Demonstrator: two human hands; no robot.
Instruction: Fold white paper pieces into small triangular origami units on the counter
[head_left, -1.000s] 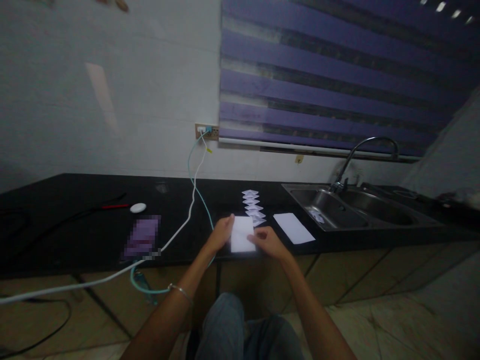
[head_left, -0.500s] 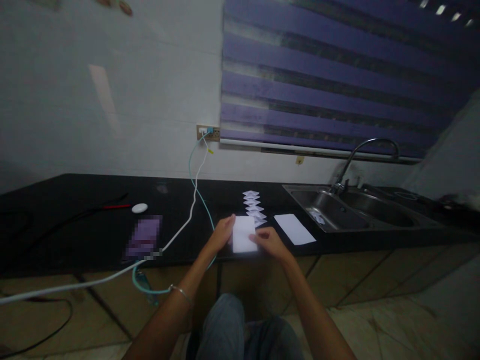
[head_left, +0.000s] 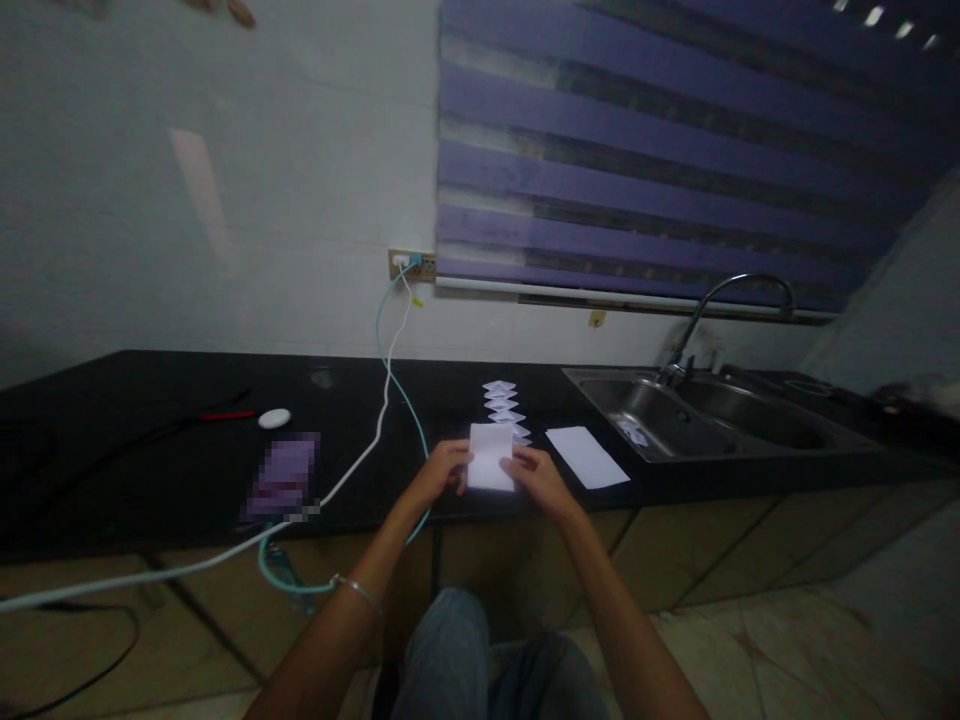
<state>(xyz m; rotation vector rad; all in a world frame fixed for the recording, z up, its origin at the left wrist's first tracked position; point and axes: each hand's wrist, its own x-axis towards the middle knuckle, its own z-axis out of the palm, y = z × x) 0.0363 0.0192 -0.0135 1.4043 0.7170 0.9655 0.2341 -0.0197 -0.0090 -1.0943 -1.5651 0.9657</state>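
Upper right: striped purple blind (head_left: 637,180). Just left of its lower corner: wall socket (head_left: 428,266) with white and teal plugs. White cable (head_left: 150,577) from there to left edge; teal cable (head_left: 300,588) looped at lower left. Right: steel double sink (head_left: 765,457), curved faucet (head_left: 692,327), set in black counter (head_left: 352,385). Left, on counter: white oval disc (head_left: 274,419), thin red item (head_left: 229,415) near it, pixelated purple object (head_left: 289,465) below. Lower right: cabinet doors (head_left: 720,545), tiled floor (head_left: 787,640).
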